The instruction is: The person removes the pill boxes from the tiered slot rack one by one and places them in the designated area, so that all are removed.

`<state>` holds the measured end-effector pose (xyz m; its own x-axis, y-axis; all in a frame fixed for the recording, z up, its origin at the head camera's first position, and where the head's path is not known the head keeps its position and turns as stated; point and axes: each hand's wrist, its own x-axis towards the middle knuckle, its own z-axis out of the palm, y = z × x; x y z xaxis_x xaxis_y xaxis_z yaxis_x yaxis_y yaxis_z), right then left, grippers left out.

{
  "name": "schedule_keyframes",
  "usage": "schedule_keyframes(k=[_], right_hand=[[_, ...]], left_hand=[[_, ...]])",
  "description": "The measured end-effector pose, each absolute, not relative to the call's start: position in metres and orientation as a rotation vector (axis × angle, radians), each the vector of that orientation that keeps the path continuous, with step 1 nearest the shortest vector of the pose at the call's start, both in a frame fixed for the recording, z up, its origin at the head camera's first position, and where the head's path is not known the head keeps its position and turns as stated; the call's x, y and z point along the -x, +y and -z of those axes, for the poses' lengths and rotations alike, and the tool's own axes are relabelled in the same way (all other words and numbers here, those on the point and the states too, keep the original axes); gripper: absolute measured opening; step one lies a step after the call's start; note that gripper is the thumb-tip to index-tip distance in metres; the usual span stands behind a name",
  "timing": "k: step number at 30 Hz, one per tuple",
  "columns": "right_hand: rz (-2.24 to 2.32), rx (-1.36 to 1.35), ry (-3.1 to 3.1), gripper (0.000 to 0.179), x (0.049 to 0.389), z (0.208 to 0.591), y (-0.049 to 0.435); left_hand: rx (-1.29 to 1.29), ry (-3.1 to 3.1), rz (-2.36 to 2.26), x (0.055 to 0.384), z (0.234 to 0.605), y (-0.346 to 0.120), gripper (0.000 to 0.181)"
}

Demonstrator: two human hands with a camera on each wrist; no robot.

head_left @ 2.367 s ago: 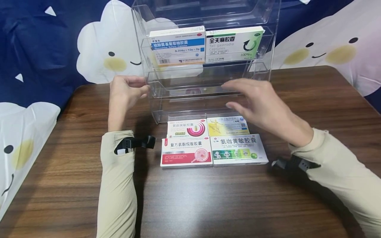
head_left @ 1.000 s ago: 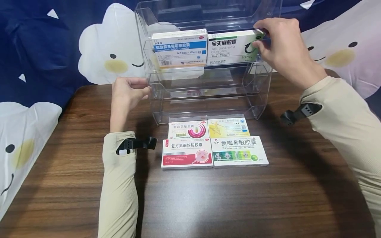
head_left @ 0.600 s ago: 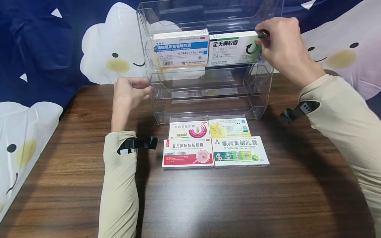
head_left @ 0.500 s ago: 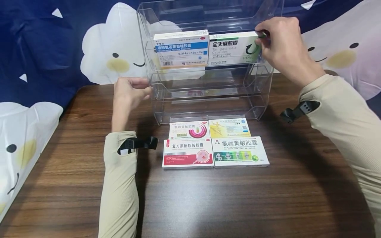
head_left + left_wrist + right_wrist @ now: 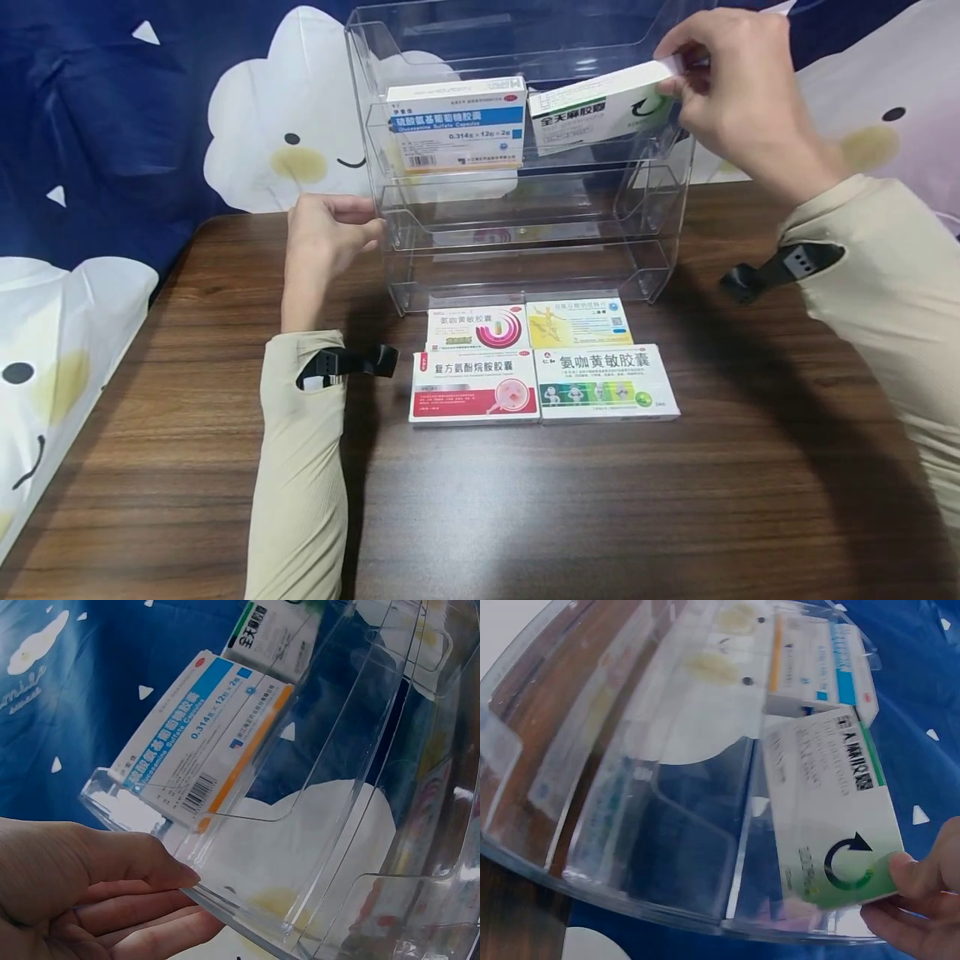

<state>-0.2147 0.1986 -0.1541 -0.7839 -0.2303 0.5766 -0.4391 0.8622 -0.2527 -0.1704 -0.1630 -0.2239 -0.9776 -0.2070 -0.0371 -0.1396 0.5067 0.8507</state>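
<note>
My right hand (image 5: 750, 100) pinches the right end of a white and green medicine box (image 5: 600, 108), thumb on its front in the right wrist view. The box tilts, its right end raised, at an upper tier of a clear acrylic display rack (image 5: 525, 196). Beside it on that tier stands a white, blue and orange medicine box (image 5: 457, 125), upright. My left hand (image 5: 322, 237) holds the rack's left side edge; in the left wrist view the thumb (image 5: 161, 862) lies against the clear plastic, with the other fingers below it.
In front of the rack, several medicine boxes lie flat on the wooden table (image 5: 480, 517): a pink-ringed one (image 5: 476, 327), a yellow one (image 5: 579, 322), a red and white one (image 5: 475, 387) and a green and white one (image 5: 606, 383). A blue cloud-print cloth (image 5: 97, 125) hangs behind.
My right hand came up from before the lower tiers to the green and white box on the rack, took its right end and has lifted that end. My left hand stays at the rack's edge.
</note>
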Motion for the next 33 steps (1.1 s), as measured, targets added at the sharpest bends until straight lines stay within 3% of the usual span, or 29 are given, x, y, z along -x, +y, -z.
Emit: schedule_keyframes(k=[11,16,29,33], right_hand=[[-0.634,-0.471,-2.354,0.025,0.194,0.142,0.202],[-0.781,-0.416,-2.349,0.013,0.181,0.142,0.206],[-1.618,-0.529,-2.212,0.012,0.160,0.179,0.217],[-1.633,-0.530,-2.205,0.018,0.153,0.192,0.216]], left_hand=[[-0.309,-2.679,1.492,0.170,0.225,-0.166,0.032],[-0.299,-2.678,1.470,0.171,0.226,-0.167,0.032],[-0.300,-2.678,1.457,0.170,0.226,-0.170,0.033],[-0.287,-2.673,1.456,0.170,0.225,-0.170,0.032]])
